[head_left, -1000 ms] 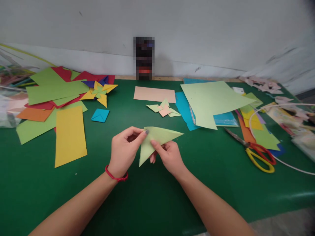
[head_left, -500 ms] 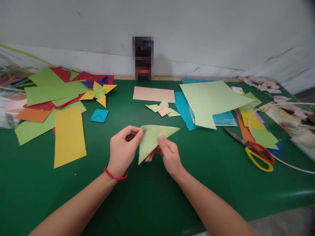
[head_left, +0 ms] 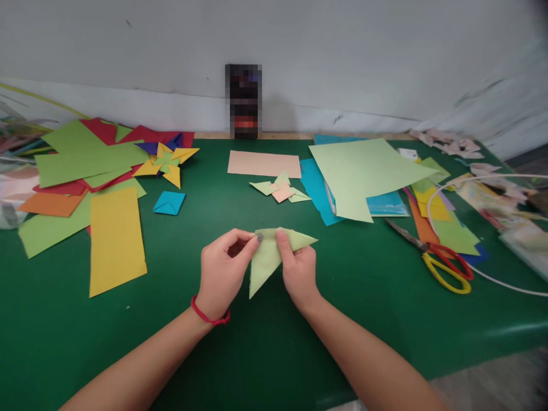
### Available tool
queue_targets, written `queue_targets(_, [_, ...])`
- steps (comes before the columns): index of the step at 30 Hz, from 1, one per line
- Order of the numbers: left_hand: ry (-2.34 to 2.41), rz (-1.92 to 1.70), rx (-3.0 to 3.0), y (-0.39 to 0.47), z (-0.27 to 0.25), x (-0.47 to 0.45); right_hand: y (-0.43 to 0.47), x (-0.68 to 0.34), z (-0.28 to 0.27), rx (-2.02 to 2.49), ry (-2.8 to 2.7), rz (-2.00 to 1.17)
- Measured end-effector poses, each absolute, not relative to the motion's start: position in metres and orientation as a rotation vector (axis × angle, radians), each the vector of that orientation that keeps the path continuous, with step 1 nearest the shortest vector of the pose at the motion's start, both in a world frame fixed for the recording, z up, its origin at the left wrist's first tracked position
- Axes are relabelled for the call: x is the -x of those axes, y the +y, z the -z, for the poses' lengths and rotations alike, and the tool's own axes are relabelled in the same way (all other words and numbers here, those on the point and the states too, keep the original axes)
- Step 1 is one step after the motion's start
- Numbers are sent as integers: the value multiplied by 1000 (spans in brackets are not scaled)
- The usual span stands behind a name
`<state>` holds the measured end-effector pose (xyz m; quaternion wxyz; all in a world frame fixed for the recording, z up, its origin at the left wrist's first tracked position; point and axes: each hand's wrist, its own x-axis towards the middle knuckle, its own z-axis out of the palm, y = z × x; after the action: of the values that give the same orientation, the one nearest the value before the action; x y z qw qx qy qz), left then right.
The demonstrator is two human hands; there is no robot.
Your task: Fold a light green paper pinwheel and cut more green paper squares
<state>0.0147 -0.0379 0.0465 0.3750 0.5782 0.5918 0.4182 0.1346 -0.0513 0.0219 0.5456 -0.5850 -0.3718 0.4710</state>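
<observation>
We log one clear plastic bag (head_left: 17,197) at the far left edge, something pinkish showing inside, too blurred to name, and clear plastic wrap (head_left: 524,251) at the far right, contents also unclear. The surface is a green tabletop (head_left: 205,365), slightly shiny toward the right. We see our left hand (head_left: 225,273) pinching the left corner of a pale green folded triangle (head_left: 264,262) between thumb and fingers, a red bracelet (head_left: 209,319) on that wrist; our right hand (head_left: 300,273) grips the triangle's slanted side, thumb on top, fingers curled underneath. The triangle sits near the middle, above the tabletop. Beyond it, we have a green-and-pink folded piece (head_left: 281,192) and a pink strip (head_left: 264,164). On the left: a yellow sheet (head_left: 117,242), a blue folded square (head_left: 169,203), a yellow folded star (head_left: 171,168) and overlapping green sheets (head_left: 85,165). On the right: a large pale green sheet (head_left: 368,165) over blue paper (head_left: 319,191), then scissors (head_left: 447,268), blades slightly apart. A pixelated dark object (head_left: 244,103) stands upright at the far edge, before a scuffed grey-white wall (head_left: 162,40); we catch grey floor (head_left: 496,379) near right.
</observation>
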Motion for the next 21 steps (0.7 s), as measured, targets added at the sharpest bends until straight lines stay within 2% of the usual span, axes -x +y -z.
queue_targets(8, [1584, -1145, -1546, -41, -46, -16, -50, -136, -19, 1396, -846, -918])
queue_targets(21, [1614, -1174, -1541, -41, -45, -15, -41, -146, -22, 1351, -832, -910])
